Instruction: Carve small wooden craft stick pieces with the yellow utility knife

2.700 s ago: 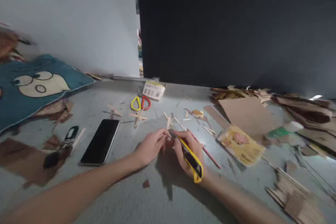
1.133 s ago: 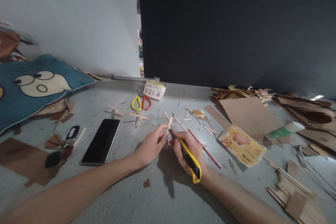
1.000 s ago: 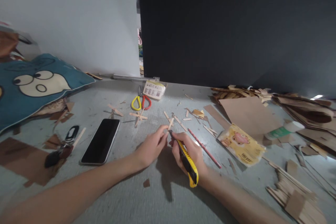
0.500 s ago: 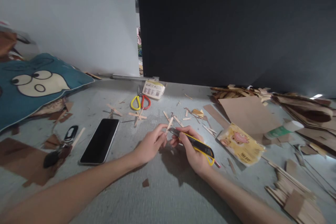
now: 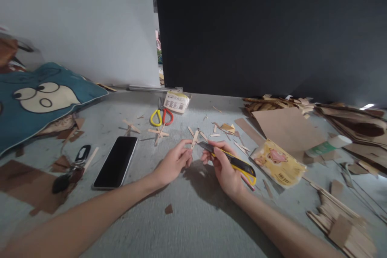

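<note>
Between the thumb and fingers of my left hand [image 5: 173, 163] is a short wooden craft stick [image 5: 195, 138], held up at a slant. My right hand [image 5: 226, 169] is closed around a yellow and black utility knife [image 5: 236, 162]. The knife's blade [image 5: 204, 145] points left, close to the stick; whether it touches I cannot tell. Beyond my hands, cut stick pieces [image 5: 215, 134] lie scattered on the grey surface. Crossed sticks [image 5: 159, 133] sit by the scissors [image 5: 163, 117], which have one yellow and one red handle.
Left of my hands lie a phone [image 5: 116, 162], keys [image 5: 71, 169] and a blue cushion [image 5: 45, 100]. To the right are a yellow packet [image 5: 278, 163], a glue bottle [image 5: 328, 146], brown cardboard [image 5: 287, 129] and stacked scraps [image 5: 341, 217]. A dark panel [image 5: 272, 32] rises behind.
My right hand and the knife have moved slightly right, and the blade has drawn back a little from the stick. The left hand keeps its hold, barely shifted.
</note>
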The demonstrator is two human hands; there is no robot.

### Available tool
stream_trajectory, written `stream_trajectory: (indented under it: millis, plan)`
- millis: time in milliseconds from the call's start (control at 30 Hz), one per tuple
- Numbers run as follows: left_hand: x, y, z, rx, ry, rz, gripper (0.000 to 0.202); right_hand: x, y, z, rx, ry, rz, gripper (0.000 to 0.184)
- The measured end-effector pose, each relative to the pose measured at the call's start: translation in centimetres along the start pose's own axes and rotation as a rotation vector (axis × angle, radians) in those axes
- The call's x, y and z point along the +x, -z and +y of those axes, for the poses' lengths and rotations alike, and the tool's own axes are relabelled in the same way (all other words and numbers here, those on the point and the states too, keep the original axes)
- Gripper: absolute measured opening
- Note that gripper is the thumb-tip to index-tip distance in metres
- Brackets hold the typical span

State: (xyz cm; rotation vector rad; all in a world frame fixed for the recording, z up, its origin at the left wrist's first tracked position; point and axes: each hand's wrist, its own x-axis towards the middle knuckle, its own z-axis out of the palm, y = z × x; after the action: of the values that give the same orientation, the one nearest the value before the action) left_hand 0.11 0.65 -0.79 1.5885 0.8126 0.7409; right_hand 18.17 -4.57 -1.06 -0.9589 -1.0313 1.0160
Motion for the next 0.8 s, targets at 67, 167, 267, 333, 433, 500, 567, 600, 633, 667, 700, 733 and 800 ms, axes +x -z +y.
stream_trajectory:
  millis: [67, 167, 267, 333, 433, 500, 567, 600, 633, 667, 700, 733, 800]
  plan:
    - [0.1, 0.0, 0.0, -0.006, 0.016, 0.008, 0.047, -0.2, 0.3, -0.4, -0.144, 0.085, 0.032, 0.024]
    - [0.0, -0.1, 0.2, 0.001, 0.021, 0.010, 0.047, -0.4, 0.4, -0.7, -0.309, 0.179, -0.006, 0.025]
    - [-0.1, -0.1, 0.3, 0.009, 0.023, 0.018, 0.048, -0.4, 0.3, -0.3, -0.395, 0.232, -0.055, 0.024]
    - [-0.1, -0.1, 0.3, 0.013, 0.016, 0.016, 0.048, -0.4, 0.3, 0.1, -0.435, 0.245, -0.076, 0.024]
    - [-0.2, -0.2, 0.2, 0.021, -0.003, 0.017, 0.047, -0.3, 0.4, 0.6, -0.464, 0.250, -0.090, 0.024]
    - [-0.2, -0.2, 0.1, 0.027, -0.008, 0.026, 0.047, -0.3, 0.4, 0.6, -0.476, 0.248, -0.093, 0.025]
    - [-0.2, -0.2, 0.1, 0.035, -0.005, 0.035, 0.047, -0.3, 0.4, 0.3, -0.488, 0.256, -0.089, 0.025]
    - [-0.2, -0.2, 0.1, 0.041, -0.005, 0.037, 0.047, -0.3, 0.3, 0.2, -0.498, 0.264, -0.088, 0.024]
    - [-0.3, -0.3, 0.1, 0.051, -0.007, 0.041, 0.047, -0.4, 0.2, 0.0, -0.515, 0.275, -0.091, 0.022]
    - [-0.3, -0.3, 0.1, 0.072, -0.010, 0.044, 0.047, -0.5, 0.1, -0.1, -0.538, 0.289, -0.094, 0.020]
    - [-0.3, -0.3, 0.2, 0.106, -0.015, 0.048, 0.046, -0.6, 0.1, -0.3, -0.563, 0.309, -0.100, 0.019]
    - [-0.4, -0.3, 0.2, 0.149, -0.021, 0.053, 0.044, -0.7, 0.0, -0.4, -0.586, 0.328, -0.108, 0.017]
    - [-0.5, -0.3, 0.4, 0.238, -0.030, 0.058, 0.040, -0.9, -0.1, -0.5, -0.615, 0.364, -0.122, 0.016]
